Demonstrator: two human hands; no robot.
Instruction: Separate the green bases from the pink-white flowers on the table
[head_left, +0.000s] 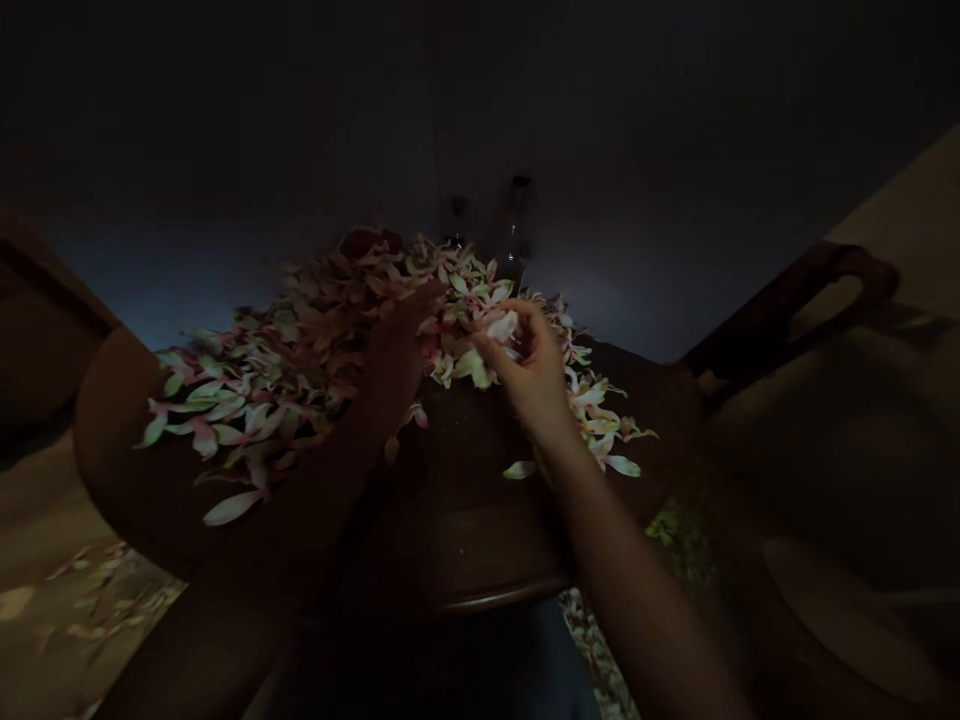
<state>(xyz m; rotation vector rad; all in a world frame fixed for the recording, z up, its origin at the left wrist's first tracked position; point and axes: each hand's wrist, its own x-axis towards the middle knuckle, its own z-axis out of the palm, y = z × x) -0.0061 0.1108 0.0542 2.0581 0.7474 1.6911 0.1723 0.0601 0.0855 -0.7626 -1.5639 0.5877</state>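
Observation:
A heap of pink, white and green flower petals [300, 340] lies spread over a dark round wooden table [480, 560]. My right hand [525, 365] is lit and curled, its fingers pinched on a pale petal [501, 326] at the heap's right part. My left hand [401, 345] is in shadow and reaches into the middle of the heap, touching the petals; its fingers are too dark to make out.
A dark glass bottle [514, 235] stands behind the heap. A wooden chair back [787, 310] rises at the right, another chair [45, 300] at the left. Loose petals [97, 590] lie on the floor at the lower left. The room is very dark.

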